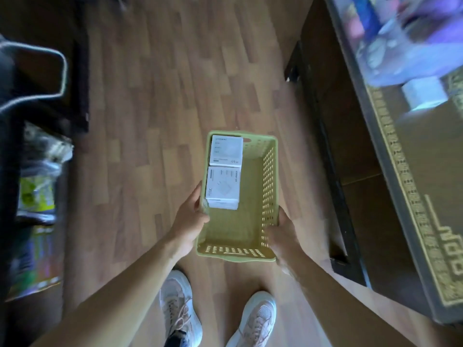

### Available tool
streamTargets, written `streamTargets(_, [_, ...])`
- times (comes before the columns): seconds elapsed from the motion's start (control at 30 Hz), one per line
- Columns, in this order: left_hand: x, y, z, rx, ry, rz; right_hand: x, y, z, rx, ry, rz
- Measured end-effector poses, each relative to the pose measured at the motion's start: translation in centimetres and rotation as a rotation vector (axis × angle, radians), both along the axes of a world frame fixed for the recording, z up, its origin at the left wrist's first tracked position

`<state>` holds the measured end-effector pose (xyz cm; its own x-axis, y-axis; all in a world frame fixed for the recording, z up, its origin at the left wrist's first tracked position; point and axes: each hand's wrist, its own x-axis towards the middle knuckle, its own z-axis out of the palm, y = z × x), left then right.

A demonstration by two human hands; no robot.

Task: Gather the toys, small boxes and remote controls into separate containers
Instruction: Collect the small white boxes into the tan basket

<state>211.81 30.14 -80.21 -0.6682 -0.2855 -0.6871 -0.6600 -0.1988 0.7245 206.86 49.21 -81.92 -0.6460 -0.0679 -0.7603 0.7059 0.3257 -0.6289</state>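
Person standing, carrying a green perforated basket [269, 186] in both hands, held over the wood floor [155, 121], level, in front of the body.

Left hand [190, 219]: grasping the basket's left wall near the near end, thumb over the rim and inside, touching the closer box. Right hand [283, 234]: grasping the right wall at the near corner, fingers curled over the rim.

Contents: two white small boxes, both lying flat against the left wall, end to end. Far box [226, 150] sits at the far-left corner. Near box [223, 186] touches it, just ahead of the left thumb. The right half and near end of the basket show bare bottom.

Surroundings: dark low table [413, 196] to the person's right, with a gold-patterned border on top; things at its far end are blurred purple-blue, can't tell what they are. Dark furniture and blurred coloured clutter on the left. Light sneakers [179, 306] below the basket, toes pointing forward.
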Motion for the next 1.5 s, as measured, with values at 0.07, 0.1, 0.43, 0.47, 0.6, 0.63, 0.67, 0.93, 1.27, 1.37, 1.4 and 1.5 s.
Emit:
streamTargets(0.07, [-0.7, -0.6, 4.7, 0.028, 0.039, 0.0, -0.7, -0.6, 4.6, -0.017, -0.006, 0.003])
streamTargets(0.1, [-0.9, -0.9, 7.1, 0.032, 0.049, 0.002, -0.9, -0.8, 7.1, -0.022, 0.001, 0.003])
streamTargets(0.43, [0.4, -1.9, 26.5, 0.087, 0.097, 0.056, 0.0, -2.5, 28.7, -0.056, 0.093, 0.012])
streamTargets(0.47, [0.5, -1.9, 28.0, 0.086, 0.096, 0.067, 0.3, -2.7, 30.3, -0.061, 0.095, 0.003])
streamTargets(0.6, [0.7, -2.0, 33.2, 0.092, 0.108, 0.064, 1.2, -2.9, 35.5, -0.054, 0.093, -0.053])
streamTargets(0.63, [1.0, -2.0, 34.3, 0.09, 0.118, 0.044, 1.6, -2.8, 36.6, -0.035, 0.106, -0.051])
streamTargets(0.67, [1.0, -2.1, 35.8, 0.09, 0.131, 0.029, 1.9, -2.8, 38.1, -0.02, 0.126, -0.053])
streamTargets(0.93, [0.1, -2.0, 41.2, 0.136, 0.181, -0.059, 2.7, -2.5, 43.6, 0.005, 0.173, -0.155])
streamTargets(1.27, [-4.3, 1.2, 41.6, 0.118, 0.154, -0.266, 1.7, 1.0, 44.2, 0.068, 0.187, -0.25])
streamTargets(1.37, [-6.4, 3.4, 40.9, 0.126, 0.132, -0.29, 0.2, 3.1, 43.6, 0.072, 0.172, -0.288])
streamTargets(1.4, [-7.1, 4.1, 40.6, 0.12, 0.125, -0.298, -0.4, 3.7, 43.2, 0.071, 0.165, -0.295])
streamTargets(1.5, [-9.5, 6.1, 40.0, 0.101, 0.098, -0.317, -2.7, 5.7, 42.3, 0.079, 0.145, -0.29])
